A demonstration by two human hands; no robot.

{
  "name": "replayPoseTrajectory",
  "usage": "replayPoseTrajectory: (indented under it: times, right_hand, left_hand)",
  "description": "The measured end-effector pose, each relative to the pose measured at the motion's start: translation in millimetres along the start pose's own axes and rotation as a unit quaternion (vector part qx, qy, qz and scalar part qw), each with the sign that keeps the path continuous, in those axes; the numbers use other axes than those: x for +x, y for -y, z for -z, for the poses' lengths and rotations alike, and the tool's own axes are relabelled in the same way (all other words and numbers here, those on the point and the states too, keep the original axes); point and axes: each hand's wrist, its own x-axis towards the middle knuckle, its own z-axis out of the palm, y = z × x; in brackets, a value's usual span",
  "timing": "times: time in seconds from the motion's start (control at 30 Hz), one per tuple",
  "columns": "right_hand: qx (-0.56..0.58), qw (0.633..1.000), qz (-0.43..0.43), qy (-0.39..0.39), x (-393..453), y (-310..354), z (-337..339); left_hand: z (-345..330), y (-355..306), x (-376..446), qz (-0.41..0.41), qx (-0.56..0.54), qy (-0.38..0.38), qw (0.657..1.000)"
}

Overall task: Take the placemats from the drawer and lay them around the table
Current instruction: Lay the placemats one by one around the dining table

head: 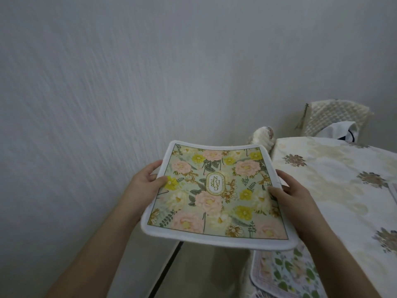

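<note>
A floral placemat [217, 198] with a white border and a "GARDEN" label in the middle is held flat in the air in front of a grey wall. My left hand [146, 179] grips its left edge, thumb on top and fingers under it. At its right edge my right hand [290, 196] holds it the same way. The mat hangs just left of the table [335, 179], which wears a cream cloth with brown flower motifs. A second placemat [285, 274], white with green leaves, lies at the table's near corner under my right forearm.
A quilted cream chair back [335, 117] with a white cloth on it stands behind the table. A pale rounded thing [263, 136] shows at the table's far left corner. Another mat's corner [394, 190] peeks in at the right edge. Floor runs along the wall below.
</note>
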Motion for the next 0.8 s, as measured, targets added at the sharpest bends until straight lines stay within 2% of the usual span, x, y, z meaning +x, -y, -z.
replayPoseTrajectory:
  times: [0.17,0.53,0.8]
  right_hand:
    - [-0.011,0.999,0.015,-0.030,26,5,-11]
    - [-0.023,0.995,-0.027,-0.092,92,17,-60]
    - [-0.010,0.985,-0.063,-0.159,123,23,-81]
  left_hand:
    - [-7,-5,43,-0.002,-0.023,0.030,0.999]
    - [5,8,159,0.002,-0.056,0.085,0.995]
    - [-8,-1,241,0.000,-0.057,0.161,0.985]
